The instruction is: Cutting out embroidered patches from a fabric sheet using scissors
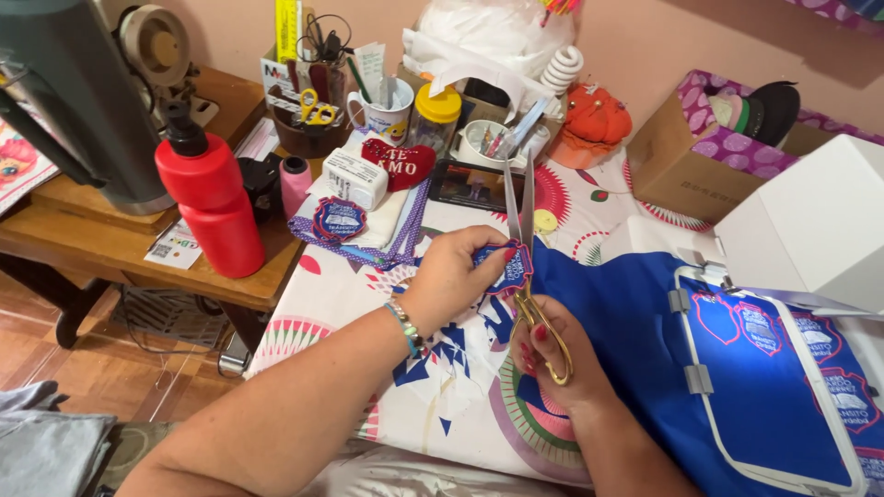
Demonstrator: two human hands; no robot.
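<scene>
Left hand sat near frame centre, fingers pinched on a small embroidered patch, blue with a red border. The patch was held above the patterned cloth that covered the table. Right hand was at about 4 o'clock from the left, fingers closed through the gold handles of a pair of scissors. The blades pointed up toward 12 o'clock and stood slightly parted, with the patch edge right at their base. The two hands were close together, nearly touching at the patch.

Blue fabric lay under and to 3 o'clock of the right hand. Part of it was stretched in a white embroidery hoop that carried more patches of the same kind. The white embroidery machine sat above the hoop at 2 o'clock.

At 10 o'clock from the hands, a red bottle with a black cap stood on a wooden side table. Another finished patch lay on folded cloth at 11 o'clock. A red heart cushion and a white mug were further back, and an orange pincushion was at 1 o'clock.
</scene>
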